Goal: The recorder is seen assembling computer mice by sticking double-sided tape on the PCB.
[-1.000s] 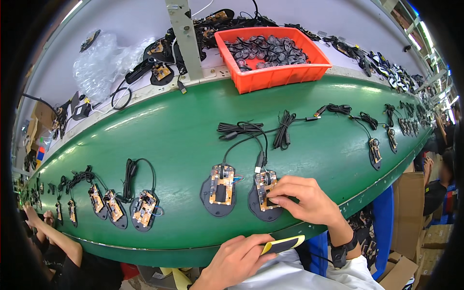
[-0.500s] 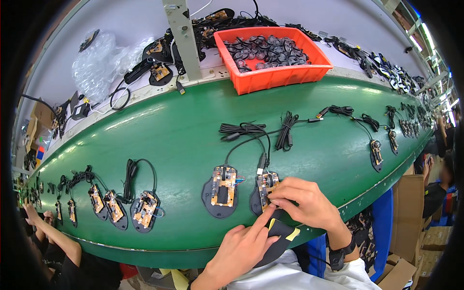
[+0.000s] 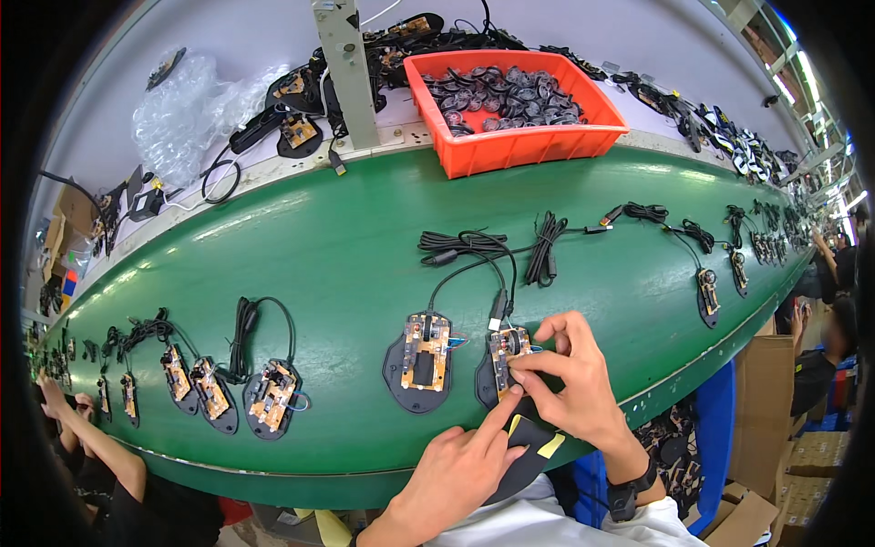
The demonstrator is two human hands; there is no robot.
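Note:
In front of me on the green belt point(image 3: 346, 273) lies an uncovered computer mouse base point(image 3: 487, 378) with a tan circuit board point(image 3: 499, 358). My right hand point(image 3: 572, 387) is over its right side, thumb and index finger pinched at the board; anything between the tips is hidden. My left hand point(image 3: 456, 469) points its index finger at the board's near end, close to the right fingertips. Its thumb is apart, over a black sheet point(image 3: 515, 474) with yellow strips point(image 3: 550, 445) at the belt's edge. A second mouse base point(image 3: 419, 397) with a wired board lies just left.
Coiled black cables point(image 3: 460, 244) lie beyond the bases. An orange bin point(image 3: 533, 150) of scroll wheels stands at the far side by a metal post point(image 3: 351, 82). More mouse bases point(image 3: 272, 401) line the belt. A co-worker's arm point(image 3: 100, 438) reaches in at left.
My right fingers have shifted and opened up slightly, showing more of the board and its wheel. The left hand stays nearly put. The view has shifted slightly.

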